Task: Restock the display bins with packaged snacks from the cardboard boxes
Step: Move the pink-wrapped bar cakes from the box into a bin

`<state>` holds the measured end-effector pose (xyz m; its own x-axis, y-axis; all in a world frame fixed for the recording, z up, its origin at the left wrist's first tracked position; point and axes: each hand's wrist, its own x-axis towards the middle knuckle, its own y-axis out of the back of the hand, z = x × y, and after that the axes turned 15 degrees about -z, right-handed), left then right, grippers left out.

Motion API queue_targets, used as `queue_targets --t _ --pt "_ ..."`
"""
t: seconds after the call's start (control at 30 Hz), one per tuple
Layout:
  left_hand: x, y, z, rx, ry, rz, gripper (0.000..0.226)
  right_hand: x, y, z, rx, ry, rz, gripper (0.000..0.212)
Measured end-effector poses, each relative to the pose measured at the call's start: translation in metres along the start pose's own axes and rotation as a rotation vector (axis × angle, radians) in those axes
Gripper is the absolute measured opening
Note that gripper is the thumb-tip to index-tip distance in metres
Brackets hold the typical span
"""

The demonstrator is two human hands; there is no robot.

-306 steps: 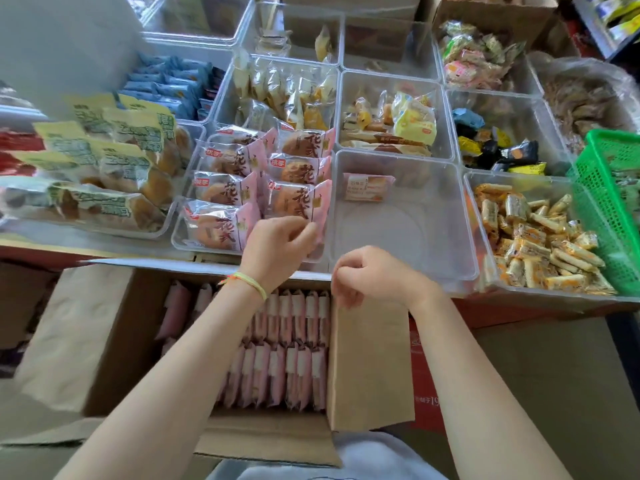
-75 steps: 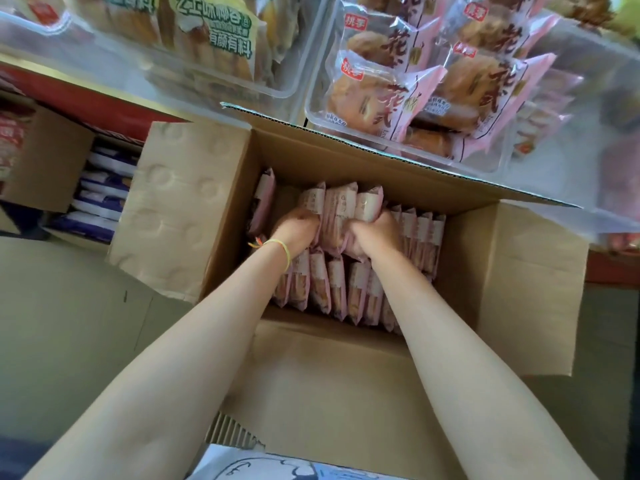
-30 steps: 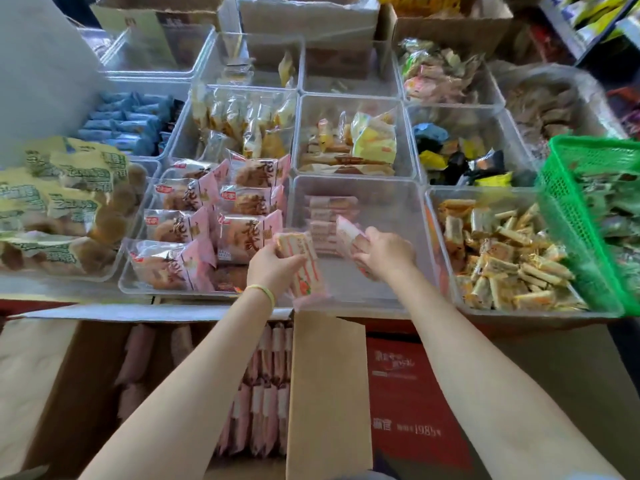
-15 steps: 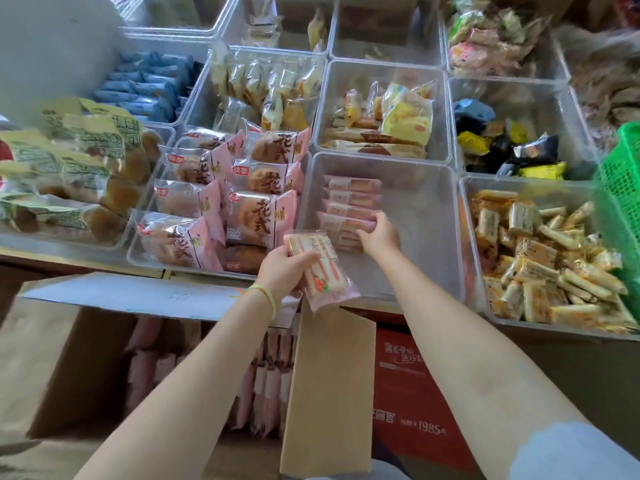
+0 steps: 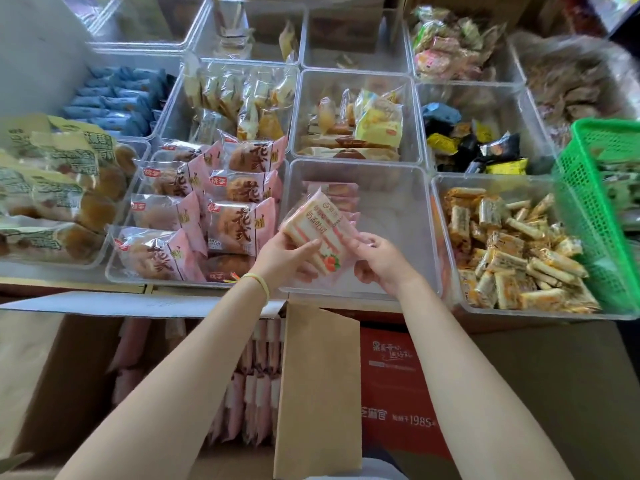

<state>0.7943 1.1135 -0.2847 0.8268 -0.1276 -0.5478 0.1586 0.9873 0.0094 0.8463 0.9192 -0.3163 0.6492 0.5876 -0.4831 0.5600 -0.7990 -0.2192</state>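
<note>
Both hands are gripping one pink pack (image 5: 320, 229) above the clear bin (image 5: 398, 188): left hand (image 5: 282, 259) and right hand (image 5: 381, 263) fingers clamping it, long axis slanting from far-left to near-right.

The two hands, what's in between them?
In the head view, a pink snack packet sits between the left hand and right hand; both hold it above the clear bin.

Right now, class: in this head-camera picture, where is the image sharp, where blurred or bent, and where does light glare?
Head view: the pink sandwich packet, held by the left hand and right hand, reads sharp; the green basket and far bins smear; wide-angle bending curves the edges; daylight glares off the clear bin.
</note>
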Motion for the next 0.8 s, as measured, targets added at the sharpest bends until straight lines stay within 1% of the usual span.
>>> queue_targets --t 0.07,0.1,0.13,0.2,0.3,0.4,0.53,0.63,0.73,0.77,0.8 --pt "0.001 0.003 -0.006 0.418 0.101 0.050 0.028 0.001 0.007 0.000 -0.097 0.050 0.122 0.014" --pt "0.002 0.005 -0.010 0.641 0.131 0.079 0.027 0.003 0.012 0.000 -0.161 0.058 0.184 0.013" --pt "0.002 0.006 -0.014 0.807 0.147 0.100 0.024 0.005 0.017 -0.001 -0.242 0.053 0.230 0.014" --pt "0.000 0.007 -0.021 0.953 0.161 0.089 0.018 0.014 0.025 0.002 -0.403 0.003 0.268 0.014" --pt "0.000 0.007 -0.027 1.034 0.142 0.033 0.019 0.034 0.024 0.010 -0.576 -0.097 0.223 0.012" --pt "0.000 0.009 -0.028 1.048 0.116 -0.007 0.021 0.055 0.012 0.023 -0.686 -0.173 0.197 0.019" --pt "0.001 0.011 -0.032 1.034 0.096 -0.034 0.024 0.073 0.008 0.039 -0.661 -0.258 0.266 0.023" --pt "0.000 0.012 -0.034 1.021 0.094 -0.029 0.023 0.077 0.007 0.040 -0.605 -0.288 0.311 0.038" --pt "0.000 0.015 -0.035 0.969 0.095 -0.051 0.019 0.066 0.003 0.031 -0.592 -0.321 0.398 0.049" --pt "-0.001 0.017 -0.034 0.937 0.101 -0.081 0.016 0.057 0.000 0.025 -0.593 -0.320 0.444 0.048" --pt "-0.002 0.019 -0.032 0.895 0.108 -0.116 0.014 0.047 -0.006 0.017 -0.581 -0.292 0.490 0.042"
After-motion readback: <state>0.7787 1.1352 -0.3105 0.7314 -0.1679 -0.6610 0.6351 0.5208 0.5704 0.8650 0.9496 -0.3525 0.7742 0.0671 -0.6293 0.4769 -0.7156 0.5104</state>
